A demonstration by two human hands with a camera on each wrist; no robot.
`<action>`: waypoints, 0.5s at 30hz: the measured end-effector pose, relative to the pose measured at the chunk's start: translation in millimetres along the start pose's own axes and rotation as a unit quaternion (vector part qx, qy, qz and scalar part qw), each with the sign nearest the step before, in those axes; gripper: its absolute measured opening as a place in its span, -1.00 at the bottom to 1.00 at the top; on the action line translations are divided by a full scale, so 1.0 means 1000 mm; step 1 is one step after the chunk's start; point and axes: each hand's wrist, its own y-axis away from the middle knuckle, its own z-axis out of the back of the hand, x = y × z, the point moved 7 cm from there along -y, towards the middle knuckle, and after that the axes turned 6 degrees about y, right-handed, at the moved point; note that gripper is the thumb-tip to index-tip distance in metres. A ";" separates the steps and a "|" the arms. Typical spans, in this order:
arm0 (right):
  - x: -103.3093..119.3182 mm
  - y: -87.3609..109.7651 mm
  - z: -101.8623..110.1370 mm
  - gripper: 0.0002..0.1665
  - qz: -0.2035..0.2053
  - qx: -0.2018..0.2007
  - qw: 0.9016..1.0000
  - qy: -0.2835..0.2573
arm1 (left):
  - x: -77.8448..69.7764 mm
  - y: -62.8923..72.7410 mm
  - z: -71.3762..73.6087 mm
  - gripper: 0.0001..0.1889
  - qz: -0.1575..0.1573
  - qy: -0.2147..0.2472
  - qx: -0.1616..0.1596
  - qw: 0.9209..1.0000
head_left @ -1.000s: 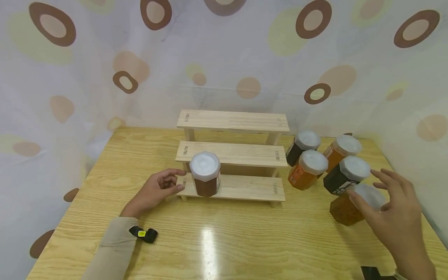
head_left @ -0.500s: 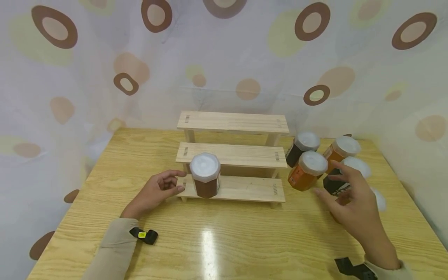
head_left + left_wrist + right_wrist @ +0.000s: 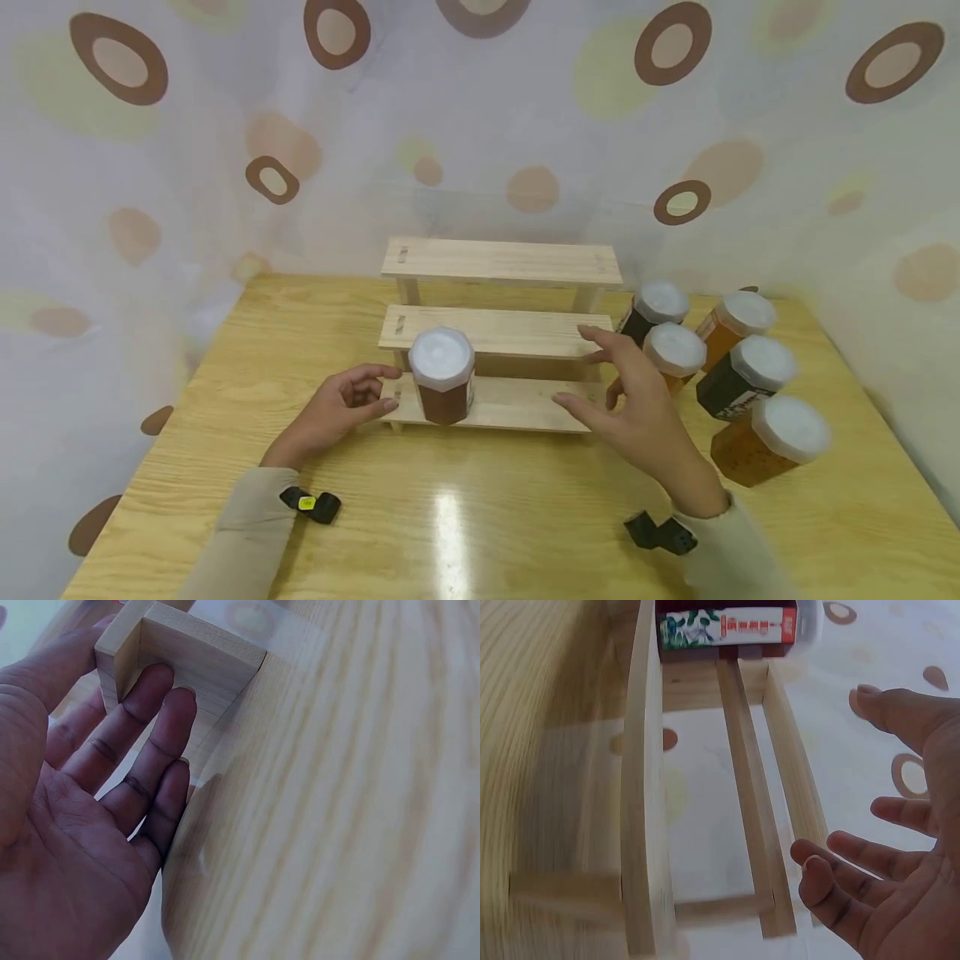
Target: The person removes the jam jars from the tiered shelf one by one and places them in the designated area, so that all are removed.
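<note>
A three-tier wooden shelf rack (image 3: 501,258) stands on the table. On its bottom board, toward the left, sits a white-lidded jar (image 3: 442,375) of dark reddish-brown contents; its printed label (image 3: 727,627) faces the right wrist view. My left hand (image 3: 330,414) holds the left end of the bottom board between thumb and fingers; in the left wrist view its fingers (image 3: 154,742) curl by the board end and leg. My right hand (image 3: 637,408), spread and holding nothing, hovers before the rack's right end, overlapping it and partly hiding an orange jar (image 3: 675,354).
More lidded jars stand right of the rack: a dark jar (image 3: 652,312) at its back corner, an orange one (image 3: 731,325), another dark one (image 3: 742,379) and an amber one (image 3: 765,442) nearest me. A patterned curtain (image 3: 487,108) hangs behind the table (image 3: 525,517).
My right hand has swept left from beside the amber jar, past the dark and orange jars, to the rack's right end. The left hand and the jar on the rack have stayed put.
</note>
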 end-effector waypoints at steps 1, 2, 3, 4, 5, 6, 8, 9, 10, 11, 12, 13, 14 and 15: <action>0.002 -0.002 -0.004 -0.03 0.000 0.002 1.000 -0.006 | 0.001 0.000 -0.001 -0.57 0.000 0.000 0.003 1.000; 0.005 -0.004 -0.007 -0.03 0.001 0.004 1.000 -0.011 | 0.001 0.000 -0.002 -0.57 0.001 -0.001 0.004 1.000; 0.007 -0.006 -0.010 -0.03 0.003 0.004 1.000 -0.016 | 0.002 -0.001 -0.003 -0.58 0.002 -0.004 0.004 1.000; 0.010 -0.009 -0.014 -0.03 0.007 0.005 1.000 -0.019 | 0.002 -0.001 -0.003 -0.58 0.002 -0.008 0.002 1.000; 0.013 -0.012 -0.016 -0.03 0.010 0.006 1.000 -0.021 | 0.002 -0.001 -0.002 -0.59 0.002 -0.010 -0.001 1.000; 0.016 -0.014 -0.019 -0.03 0.013 0.008 1.000 -0.024 | 0.002 -0.001 -0.002 -0.59 0.001 -0.013 -0.003 1.000; 0.022 -0.020 -0.025 -0.03 0.017 0.013 0.999 -0.030 | 0.002 -0.002 -0.001 -0.59 0.000 -0.018 -0.005 1.000; 0.024 -0.022 -0.029 -0.02 0.016 0.017 0.999 -0.036 | 0.002 -0.002 -0.001 -0.59 -0.001 -0.019 -0.005 1.000; 0.027 -0.023 -0.032 -0.03 0.015 0.022 0.999 -0.041 | 0.002 -0.001 -0.001 -0.59 -0.001 -0.019 -0.005 1.000; 0.029 -0.025 -0.036 -0.03 0.015 0.027 0.998 -0.045 | 0.001 -0.001 -0.001 -0.59 -0.001 -0.019 -0.004 1.000; 0.031 -0.026 -0.040 -0.03 0.014 0.033 0.998 -0.051 | 0.001 -0.001 -0.001 -0.59 0.001 -0.019 -0.003 1.000; 0.033 -0.026 -0.044 -0.04 0.014 0.037 0.998 -0.055 | 0.001 -0.001 0.000 -0.59 0.002 -0.018 -0.003 1.000; 0.035 -0.027 -0.048 -0.04 0.015 0.040 0.997 -0.059 | 0.001 0.000 0.000 -0.59 0.004 -0.020 -0.003 1.000; 0.037 -0.027 -0.051 -0.05 0.016 0.043 0.997 -0.061 | 0.001 0.000 0.000 -0.59 0.005 -0.021 -0.002 1.000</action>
